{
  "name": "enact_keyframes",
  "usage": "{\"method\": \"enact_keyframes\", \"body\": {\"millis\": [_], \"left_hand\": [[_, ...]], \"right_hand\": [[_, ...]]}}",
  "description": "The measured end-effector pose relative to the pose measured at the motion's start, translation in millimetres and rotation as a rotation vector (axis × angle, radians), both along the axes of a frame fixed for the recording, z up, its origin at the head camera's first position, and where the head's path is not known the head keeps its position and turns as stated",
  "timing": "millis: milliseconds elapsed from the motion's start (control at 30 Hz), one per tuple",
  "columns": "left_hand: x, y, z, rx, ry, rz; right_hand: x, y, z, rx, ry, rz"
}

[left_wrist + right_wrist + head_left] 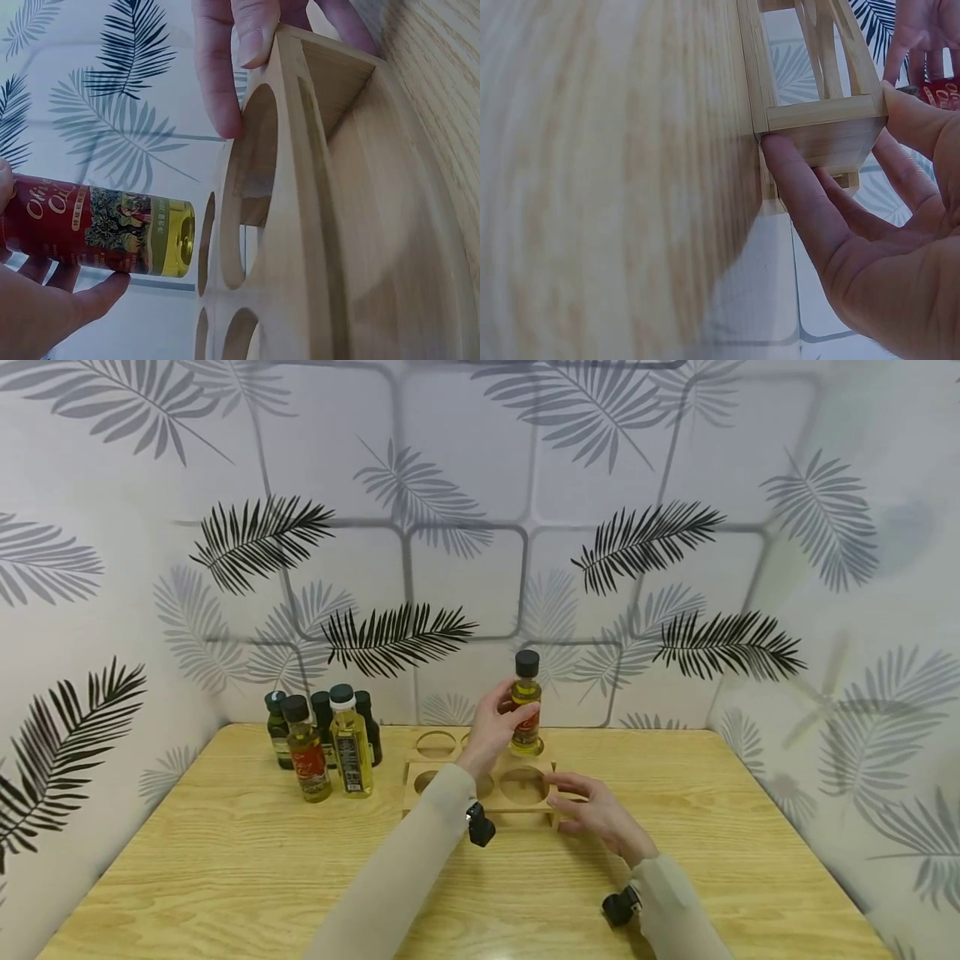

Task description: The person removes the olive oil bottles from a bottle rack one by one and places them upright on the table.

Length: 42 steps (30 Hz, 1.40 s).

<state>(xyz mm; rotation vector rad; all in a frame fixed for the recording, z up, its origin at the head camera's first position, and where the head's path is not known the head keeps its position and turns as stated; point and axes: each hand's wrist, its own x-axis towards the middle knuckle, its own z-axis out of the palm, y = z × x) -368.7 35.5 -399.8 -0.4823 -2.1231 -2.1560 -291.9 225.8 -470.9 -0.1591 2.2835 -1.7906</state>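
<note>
My left hand [497,727] grips an olive oil bottle [97,225] with a red label and black cap, upright in the head view. The bottle's base hangs just over the back right hole of a two-tier wooden bottle rack [457,806]. In the left wrist view, a gap shows between base and rack. My right hand [596,814] is at the rack's right end. Its fingers [802,195] are spread and fairly straight, touching the end panel and its edges. One fingertip reaches the rim of the front right hole. Round holes show in both tiers.
Several bottles stand together on the left of the wooden table [225,860]: a red-labelled oil bottle [309,764], a clear bottle of yellow oil [351,752] and dark green ones [277,731] behind. A leaf-patterned wall [465,577] rises right behind the table.
</note>
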Motion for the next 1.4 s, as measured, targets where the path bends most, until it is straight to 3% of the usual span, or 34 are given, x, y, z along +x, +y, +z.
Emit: {"method": "enact_keyframes", "body": {"millis": [133,267,533,800,1133,1400], "left_hand": [[4.4,-5.3,4.4,-0.003,0.043,-0.002],[11.0,-13.2,6.8,0.002,0.041,0.011],[23.7,-38.8,9.0,-0.119,0.063,0.048],[29.0,-63.9,16.8,-0.168,0.111,0.059],[39.8,-98.7,19.6,-0.172,0.082,0.096],[40.8,-116.6,20.0,-0.186,0.080,0.100]], "right_hand": [[0.1,2,-1.5,-0.011,0.006,-0.003],[0.6,4,-2.1,-0.009,0.006,-0.003],[3.2,4,-2.2,-0.023,-0.004,-0.015],[3.7,4,-3.3,-0.020,-0.003,-0.008],[1.4,-1,-0.8,-0.023,-0.002,0.007],[-2.2,-3,-1.6,-0.029,-0.009,-0.001]]}}
